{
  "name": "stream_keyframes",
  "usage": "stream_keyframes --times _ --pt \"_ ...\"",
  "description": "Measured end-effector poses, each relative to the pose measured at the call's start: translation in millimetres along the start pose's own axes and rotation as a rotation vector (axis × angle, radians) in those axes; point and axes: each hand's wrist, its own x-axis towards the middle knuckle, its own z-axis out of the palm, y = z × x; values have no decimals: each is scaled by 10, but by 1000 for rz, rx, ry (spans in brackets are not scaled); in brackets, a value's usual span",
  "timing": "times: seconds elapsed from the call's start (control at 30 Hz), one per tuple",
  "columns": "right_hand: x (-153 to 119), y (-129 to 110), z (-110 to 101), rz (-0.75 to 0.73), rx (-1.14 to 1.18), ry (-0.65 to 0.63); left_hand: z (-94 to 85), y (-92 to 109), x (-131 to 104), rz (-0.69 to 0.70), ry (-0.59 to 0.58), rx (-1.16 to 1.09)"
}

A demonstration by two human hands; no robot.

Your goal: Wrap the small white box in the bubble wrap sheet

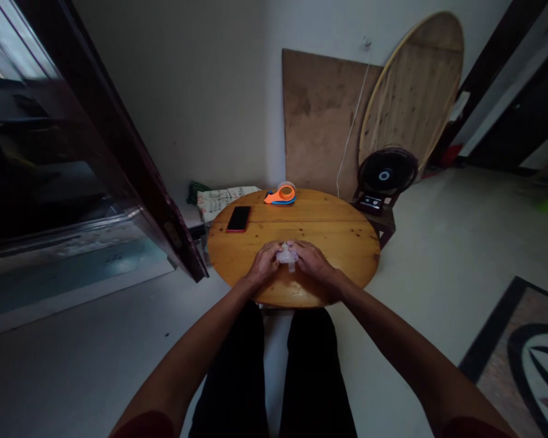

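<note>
A small, clear, whitish plastic thing point(287, 255) is between my hands over the near half of the round wooden table point(338, 225). A short piece of it points down toward me; its exact kind is too small to tell. My left hand point(265, 260) is closed on its left side, with the fingertips at its top. From the right, my right hand point(311, 258) grips it in the same way. Several fingers are partly hidden behind the thing. Both forearms reach in from the bottom of the view.
An orange and blue tape dispenser point(282, 194) lies at the table's far edge. To its left is a phone point(238, 219) with a red edge. A black fan point(387, 175) stands beyond the right edge. Boards point(324, 115) lean on the wall. A dark door frame point(119, 134) rises at left.
</note>
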Motion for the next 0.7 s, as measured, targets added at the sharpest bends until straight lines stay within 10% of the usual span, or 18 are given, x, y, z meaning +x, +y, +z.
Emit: stream_keyframes --times 0.33,0.7 --pt "80 8 -206 425 672 -232 -84 305 33 -468 -33 -477" --pt "0 -144 -121 516 883 -4 96 224 215 -644 89 -602"
